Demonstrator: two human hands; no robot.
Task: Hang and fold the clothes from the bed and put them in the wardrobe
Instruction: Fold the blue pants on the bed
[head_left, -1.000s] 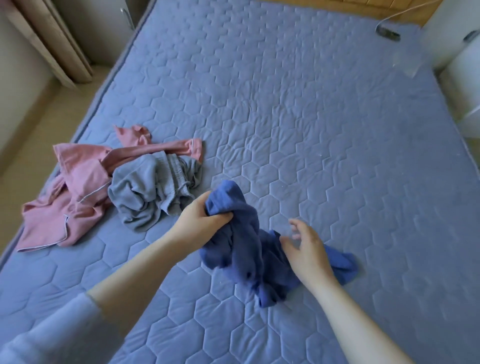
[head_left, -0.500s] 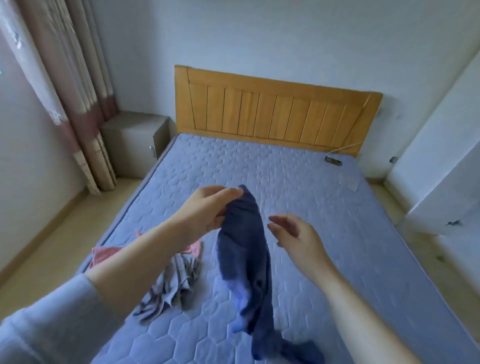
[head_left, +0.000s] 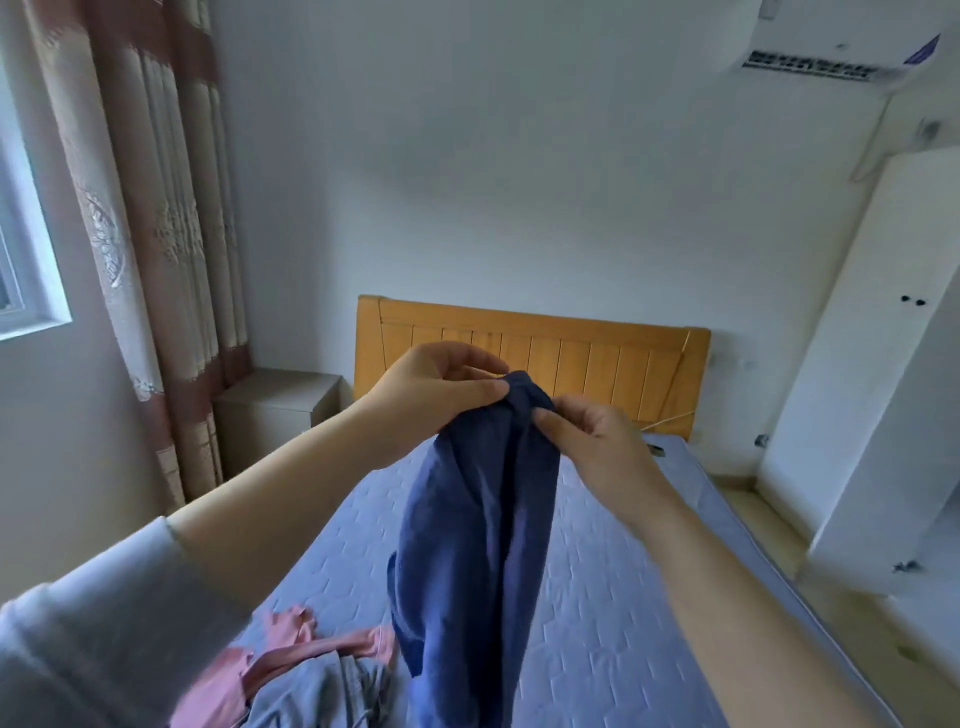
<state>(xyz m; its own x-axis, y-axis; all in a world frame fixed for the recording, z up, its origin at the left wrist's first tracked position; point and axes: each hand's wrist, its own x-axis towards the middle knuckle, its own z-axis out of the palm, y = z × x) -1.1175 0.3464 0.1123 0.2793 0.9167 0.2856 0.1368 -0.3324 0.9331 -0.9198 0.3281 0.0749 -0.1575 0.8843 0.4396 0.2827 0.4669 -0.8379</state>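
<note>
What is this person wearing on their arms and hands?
The left hand and right hand are bare: no gloves, rings or watch visible. A light grey sleeve, pushed up towards the elbow, covers the left upper arm; the right forearm shows no sleeve.

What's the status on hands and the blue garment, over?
Left hand, right hand both pinching dark blue garment at top. It hangs over the bed. Pink garment, grey garment on bed; nothing blocking.
</note>
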